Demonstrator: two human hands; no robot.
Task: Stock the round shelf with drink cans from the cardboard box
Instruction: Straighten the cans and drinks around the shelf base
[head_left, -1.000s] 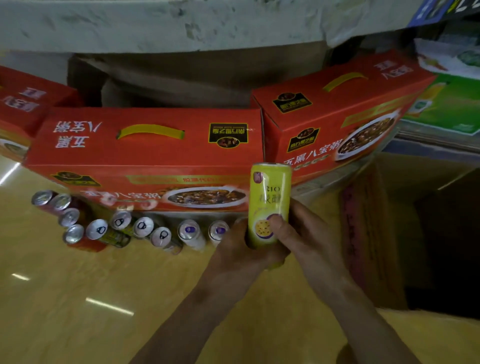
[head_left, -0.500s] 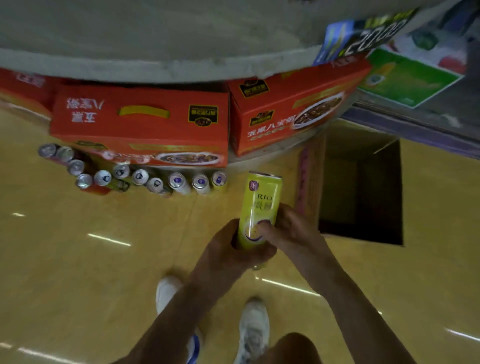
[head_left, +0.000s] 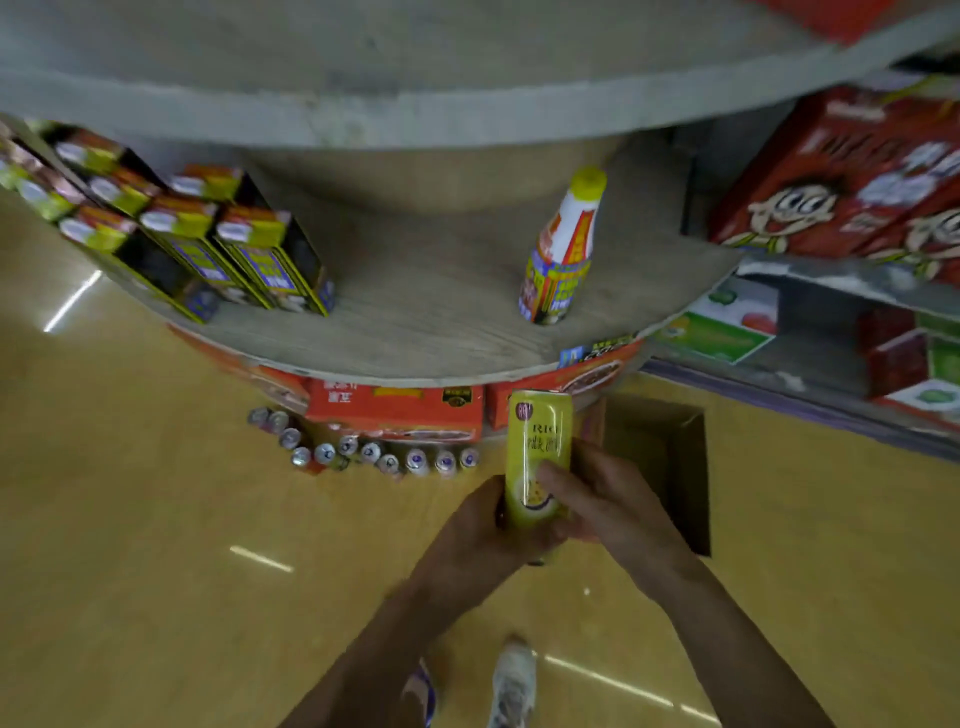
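- The yellow can (head_left: 537, 457) reads "RIO" in dark letters, with a round purple badge near its top rim; the smaller writing below is too blurred to read.
- The left hand (head_left: 485, 525) wraps the can's lower part from the left, fingers curled round it.
- The right hand (head_left: 608, 499) grips the can from the right, thumb laid across the fruit picture on its front.
- The can is tall, slim and upright, held in the air.
- Just right of the can, the cardboard box (head_left: 660, 457) stands open on the floor (head_left: 156, 519), its inside dark.
- Beyond the can's top runs the edge of the round shelf (head_left: 426, 322), with red cartons (head_left: 395, 410) beneath it.
- Left of the can, a row of cans (head_left: 374, 457) stands on the floor.
- Above the can, a bottle (head_left: 563, 249) with a yellow cap stands on the shelf; dark cartons (head_left: 249, 249) sit far left.
- Below the can, shoes (head_left: 511, 680) show.
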